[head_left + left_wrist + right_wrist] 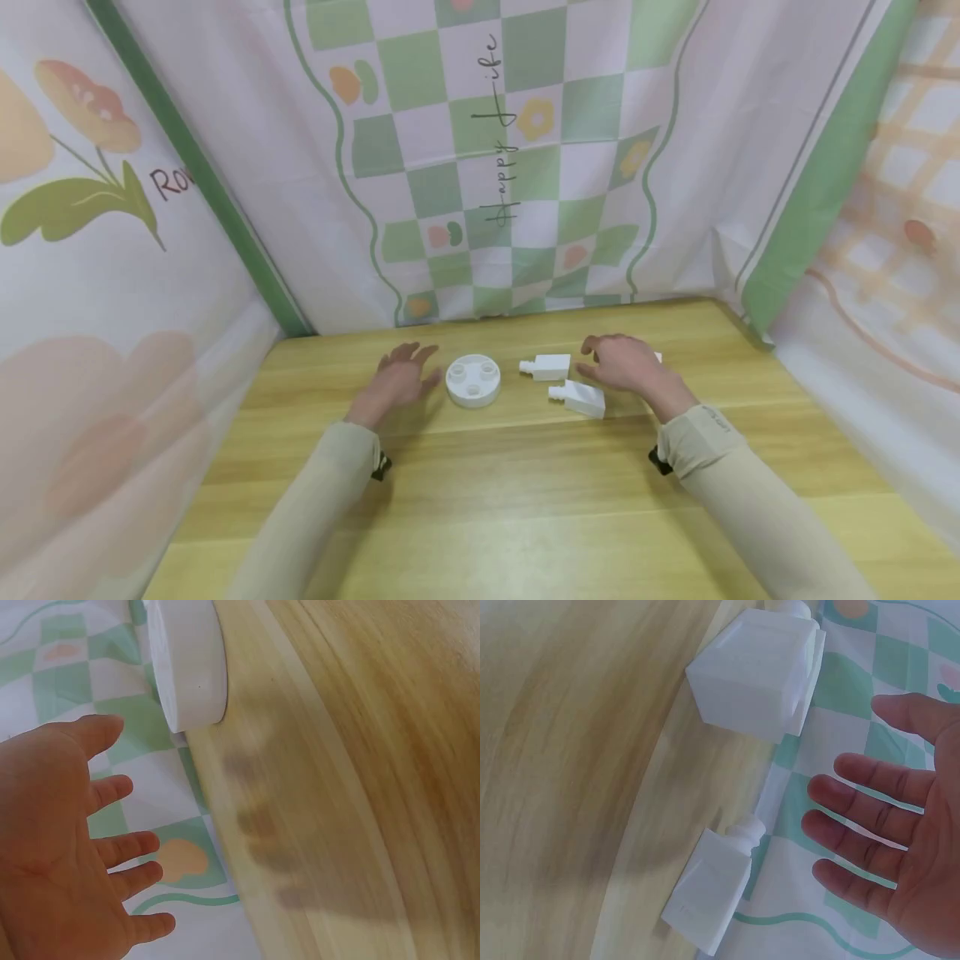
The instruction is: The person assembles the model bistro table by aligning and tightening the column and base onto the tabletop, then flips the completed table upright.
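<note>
A round white base with three ringed holes in its top lies on the wooden table. My left hand hovers to the left of it, fingers spread and holding nothing. Two white bottle-shaped pieces lie on their sides right of the base, narrow necks pointing left. Over the table just right of them is my right hand, fingers loosely bent around nothing. Behind that hand only a corner of a third white piece shows; the right wrist view shows this bottle-shaped piece whole, beyond the fingertips.
The wooden table reaches back to a hanging checked cloth at its far edge. Printed cloth also hangs along the left and right sides. Dark wrist straps show below both sleeves.
</note>
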Motion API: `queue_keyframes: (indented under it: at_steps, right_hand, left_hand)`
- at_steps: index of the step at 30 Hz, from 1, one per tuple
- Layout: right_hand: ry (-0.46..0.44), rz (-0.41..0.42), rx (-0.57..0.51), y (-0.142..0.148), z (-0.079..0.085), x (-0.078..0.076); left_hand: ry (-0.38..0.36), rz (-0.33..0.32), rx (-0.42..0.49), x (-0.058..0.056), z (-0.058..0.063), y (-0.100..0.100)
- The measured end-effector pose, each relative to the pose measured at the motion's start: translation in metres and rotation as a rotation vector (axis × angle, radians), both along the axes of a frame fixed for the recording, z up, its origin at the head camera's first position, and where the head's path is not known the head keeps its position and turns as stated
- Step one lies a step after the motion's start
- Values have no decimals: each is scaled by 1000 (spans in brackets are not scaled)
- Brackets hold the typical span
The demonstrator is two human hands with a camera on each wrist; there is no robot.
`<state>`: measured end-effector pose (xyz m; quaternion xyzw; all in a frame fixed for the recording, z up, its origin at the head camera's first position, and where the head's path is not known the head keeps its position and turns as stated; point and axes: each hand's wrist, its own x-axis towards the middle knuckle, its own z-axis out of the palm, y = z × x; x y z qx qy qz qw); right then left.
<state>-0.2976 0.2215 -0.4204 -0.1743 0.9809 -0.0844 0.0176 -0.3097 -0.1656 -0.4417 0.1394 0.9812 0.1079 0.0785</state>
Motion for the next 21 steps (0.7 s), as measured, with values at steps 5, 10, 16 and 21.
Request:
queue_keyframes:
  at_steps: [5, 10, 16, 21]
  right_hand:
    - [-10, 33, -1, 0, 0, 2]
    - [-46, 67, -3, 1, -2, 5]
    - [-110, 70, 1, 2, -4, 7]
    - [-133, 72, 20, 2, -6, 9]
  left_hand:
    - [0, -27, 1, -3, -4, 3]
    - [-26, -56, -8, -5, -8, 8]
    - [-47, -63, -6, -4, -10, 13]
    - [-53, -57, -6, -3, -12, 15]
